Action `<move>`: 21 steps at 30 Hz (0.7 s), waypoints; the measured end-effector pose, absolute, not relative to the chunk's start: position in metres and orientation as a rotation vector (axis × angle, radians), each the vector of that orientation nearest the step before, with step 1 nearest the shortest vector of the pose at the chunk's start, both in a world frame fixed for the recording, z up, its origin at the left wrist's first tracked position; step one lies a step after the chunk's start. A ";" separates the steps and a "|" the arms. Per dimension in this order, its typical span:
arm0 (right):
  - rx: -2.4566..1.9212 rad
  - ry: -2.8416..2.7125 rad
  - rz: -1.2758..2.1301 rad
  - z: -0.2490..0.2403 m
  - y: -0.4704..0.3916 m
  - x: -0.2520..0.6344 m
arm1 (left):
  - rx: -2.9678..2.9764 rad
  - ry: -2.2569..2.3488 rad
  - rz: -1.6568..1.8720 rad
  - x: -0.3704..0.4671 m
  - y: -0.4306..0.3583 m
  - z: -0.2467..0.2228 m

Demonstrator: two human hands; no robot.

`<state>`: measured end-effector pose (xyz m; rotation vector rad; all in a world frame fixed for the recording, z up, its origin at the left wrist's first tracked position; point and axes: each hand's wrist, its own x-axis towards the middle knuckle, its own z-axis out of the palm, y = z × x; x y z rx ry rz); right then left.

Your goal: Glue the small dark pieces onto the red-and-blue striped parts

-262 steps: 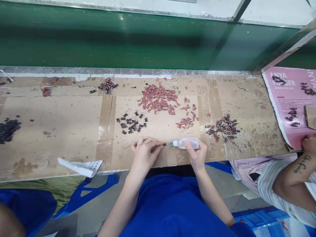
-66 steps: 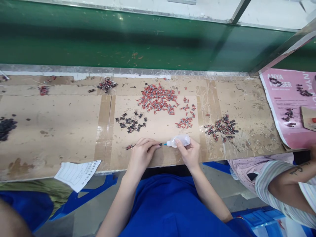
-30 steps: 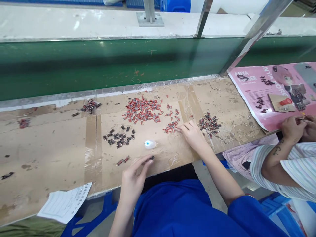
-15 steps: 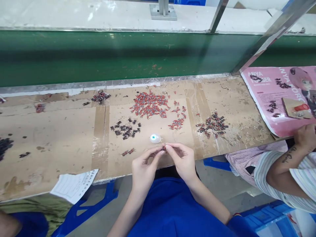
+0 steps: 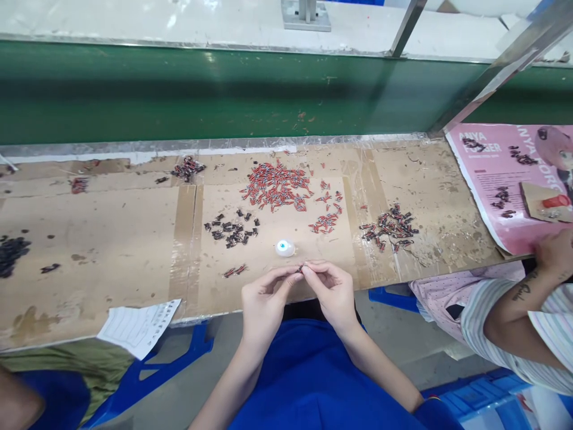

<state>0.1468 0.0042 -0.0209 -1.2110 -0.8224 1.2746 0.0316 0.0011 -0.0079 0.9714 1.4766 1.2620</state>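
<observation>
My left hand (image 5: 267,301) and my right hand (image 5: 330,292) meet above the table's near edge, fingertips pinched together on a small dark part (image 5: 301,269). Fingers cover most of it, so its exact kind is unclear. Just beyond my fingertips lies a white rounded piece with a blue dot (image 5: 285,248). Farther off is a heap of small red pieces with metal bits (image 5: 276,185), with a looser group of red pieces (image 5: 325,222) to its right. Small black pieces (image 5: 231,230) are scattered to the left. Two red-and-dark pieces (image 5: 235,271) lie near my left hand.
A pile of red-and-black pieces (image 5: 389,227) lies on the right of the cardboard-covered table (image 5: 134,239). A paper sheet (image 5: 138,327) overhangs the front edge. A green partition (image 5: 201,95) runs behind. At right, a co-worker's arm (image 5: 532,286) rests by a pink poster (image 5: 487,185).
The view has shifted slightly, so the table's contents appear a little to the right. Both hands keep their pinch on the small part, which looks slightly turned.
</observation>
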 end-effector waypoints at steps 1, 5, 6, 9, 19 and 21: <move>-1.203 -0.806 1.297 -0.021 0.005 0.148 | 0.981 1.457 1.266 0.031 0.002 -0.007; -1.209 -0.739 1.387 -0.021 0.005 0.153 | 1.020 1.386 1.230 0.027 0.006 -0.003; -1.210 -0.725 1.389 -0.021 0.005 0.154 | 1.028 1.369 1.203 0.026 0.006 -0.002; -1.185 -0.711 1.358 -0.020 0.005 0.156 | 1.029 1.323 1.126 0.024 0.006 0.001; -1.171 -0.780 1.287 -0.018 0.004 0.159 | 1.016 1.373 1.178 0.033 0.001 0.006; -1.169 -0.797 1.271 -0.017 0.004 0.159 | 1.016 1.377 1.195 0.034 0.001 0.005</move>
